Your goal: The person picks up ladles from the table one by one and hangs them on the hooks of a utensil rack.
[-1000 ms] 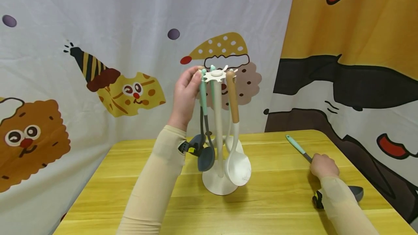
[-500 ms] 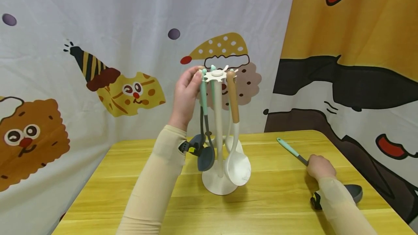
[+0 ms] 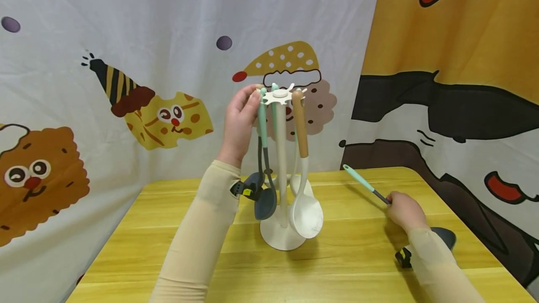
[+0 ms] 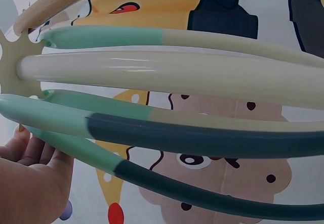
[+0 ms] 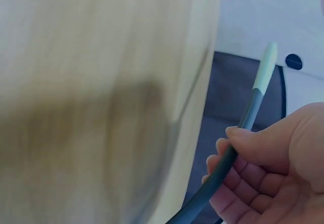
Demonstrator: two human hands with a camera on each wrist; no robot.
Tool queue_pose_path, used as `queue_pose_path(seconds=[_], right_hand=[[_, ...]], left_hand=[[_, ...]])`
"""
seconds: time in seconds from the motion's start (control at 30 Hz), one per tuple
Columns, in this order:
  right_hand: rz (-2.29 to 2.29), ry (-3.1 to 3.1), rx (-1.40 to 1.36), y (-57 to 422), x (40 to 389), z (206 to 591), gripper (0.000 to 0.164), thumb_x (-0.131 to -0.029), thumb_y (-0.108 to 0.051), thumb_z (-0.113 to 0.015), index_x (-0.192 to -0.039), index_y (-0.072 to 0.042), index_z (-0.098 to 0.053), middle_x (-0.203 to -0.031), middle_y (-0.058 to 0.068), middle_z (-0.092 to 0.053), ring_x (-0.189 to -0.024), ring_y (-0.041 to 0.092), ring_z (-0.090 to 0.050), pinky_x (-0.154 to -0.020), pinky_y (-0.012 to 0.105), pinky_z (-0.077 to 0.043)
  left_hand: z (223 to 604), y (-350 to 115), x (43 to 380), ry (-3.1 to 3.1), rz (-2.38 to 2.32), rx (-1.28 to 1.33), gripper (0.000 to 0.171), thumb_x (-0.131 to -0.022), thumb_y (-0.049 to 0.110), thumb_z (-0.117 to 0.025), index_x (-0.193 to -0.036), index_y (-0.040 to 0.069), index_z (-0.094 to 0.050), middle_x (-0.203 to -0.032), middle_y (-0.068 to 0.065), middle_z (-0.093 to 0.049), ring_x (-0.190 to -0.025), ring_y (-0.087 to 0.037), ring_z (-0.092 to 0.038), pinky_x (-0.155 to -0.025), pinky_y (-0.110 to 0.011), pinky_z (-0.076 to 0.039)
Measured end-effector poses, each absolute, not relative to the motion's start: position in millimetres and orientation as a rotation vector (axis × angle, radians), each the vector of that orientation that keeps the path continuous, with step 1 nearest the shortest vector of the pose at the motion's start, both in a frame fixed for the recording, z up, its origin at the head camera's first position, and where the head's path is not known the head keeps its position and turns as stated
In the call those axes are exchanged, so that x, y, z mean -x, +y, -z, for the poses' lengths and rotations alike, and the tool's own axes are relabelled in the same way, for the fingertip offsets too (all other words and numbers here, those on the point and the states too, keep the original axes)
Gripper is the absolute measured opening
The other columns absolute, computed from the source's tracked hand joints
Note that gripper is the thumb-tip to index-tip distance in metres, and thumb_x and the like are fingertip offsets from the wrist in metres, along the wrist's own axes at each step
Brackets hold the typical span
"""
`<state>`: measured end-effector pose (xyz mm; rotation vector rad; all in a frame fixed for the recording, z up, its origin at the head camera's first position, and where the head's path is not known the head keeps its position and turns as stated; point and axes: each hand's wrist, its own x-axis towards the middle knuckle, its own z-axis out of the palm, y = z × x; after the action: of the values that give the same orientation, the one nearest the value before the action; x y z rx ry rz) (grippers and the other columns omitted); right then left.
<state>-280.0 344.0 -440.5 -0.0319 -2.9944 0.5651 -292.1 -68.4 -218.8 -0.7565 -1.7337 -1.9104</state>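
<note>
My right hand (image 3: 406, 210) grips a ladle (image 3: 358, 176) by its dark shaft, thumb against curled fingers. Its mint handle points away to the left; the dark bowl shows partly behind the forearm. In the right wrist view, the ladle (image 5: 223, 168) crosses the fingers. My left hand (image 3: 240, 123) holds the top edge of a white utensil rack (image 3: 281, 162), beside mint handles. Its fingertips are partly hidden by a mint handle (image 4: 76, 145) in the left wrist view. On the rack hang dark-headed utensils (image 3: 266, 204) and a white ladle (image 3: 307, 216) with a wooden handle.
The rack's round base stands on the wooden table (image 3: 189, 247). Another white-headed utensil (image 3: 296, 183) hangs at the rack's back. A cartoon-printed cloth (image 3: 177, 27) hangs behind the table and along its right side.
My right hand has moved left and slightly away from me with the ladle, whose handle end has shifted left toward the rack. The left hand and rack have stayed in place.
</note>
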Motion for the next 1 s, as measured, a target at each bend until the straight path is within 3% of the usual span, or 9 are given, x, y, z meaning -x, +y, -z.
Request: queue_pose_path(seconds=[0.4, 1.0], right_hand=[[-0.660, -2.820, -0.112, 319, 280, 431, 0.012, -0.091, 0.000, -0.063, -0.100, 0.008, -0.061, -0.088, 0.019, -0.064, -0.075, 0.032, -0.059, -0.069, 0.051, -0.047], [-0.810, -2.619, -0.300, 278, 275, 404, 0.015, -0.093, -0.003, -0.066, -0.106, 0.006, -0.063, -0.091, 0.015, -0.064, -0.082, 0.032, -0.061, -0.074, 0.051, -0.050]], left_hand=[[218, -68, 291, -1.745, 1.905, 0.752, 0.035, -0.105, 0.023, -0.048, -0.130, 0.001, -0.057, -0.121, -0.009, -0.059, -0.104, -0.020, -0.060, -0.089, -0.035, -0.051], [219, -69, 291, -1.755, 1.898, 0.736, 0.035, -0.105, 0.026, -0.048, -0.130, 0.002, -0.057, -0.121, -0.008, -0.059, -0.104, -0.019, -0.060, -0.091, -0.036, -0.051]])
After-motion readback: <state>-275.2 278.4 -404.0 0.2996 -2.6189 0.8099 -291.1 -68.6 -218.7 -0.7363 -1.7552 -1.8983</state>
